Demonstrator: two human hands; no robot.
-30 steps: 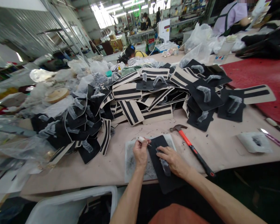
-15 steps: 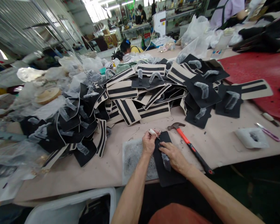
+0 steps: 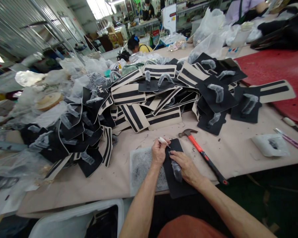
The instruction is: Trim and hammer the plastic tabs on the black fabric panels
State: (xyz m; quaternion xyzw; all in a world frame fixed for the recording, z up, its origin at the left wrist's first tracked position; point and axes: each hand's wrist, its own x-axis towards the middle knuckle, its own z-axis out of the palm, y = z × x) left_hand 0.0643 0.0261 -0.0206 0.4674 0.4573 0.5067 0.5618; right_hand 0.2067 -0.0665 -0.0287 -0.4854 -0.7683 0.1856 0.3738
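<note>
My left hand (image 3: 159,152) is closed round the white handle of an awl (image 3: 162,140), its thin metal shaft pointing down at a black panel (image 3: 175,191). The panel lies flat and reaches over the table's front edge. A plastic-wrapped carrying handle (image 3: 176,170) is attached along it. My right hand (image 3: 185,165) presses on the panel, its fingertips pinching the handle's upper end, close to the awl's tip. Under the panel's left side lies a worn, speckled pale board (image 3: 144,168). The exact spot where the tip meets the panel is too small to make out.
A claw hammer (image 3: 201,153) lies right of the panel. Panels (image 3: 164,119) with black strips are heaped behind. Farther right are a small plastic packet (image 3: 270,145), purple-handled snips (image 3: 289,138) and a white-handled tool (image 3: 290,124). A white bin (image 3: 76,218) stands below the front edge.
The view has shifted slightly. My right fingertips have drawn in a little around the handle's end, while the awl in my left hand stays at nearly the same spot.
</note>
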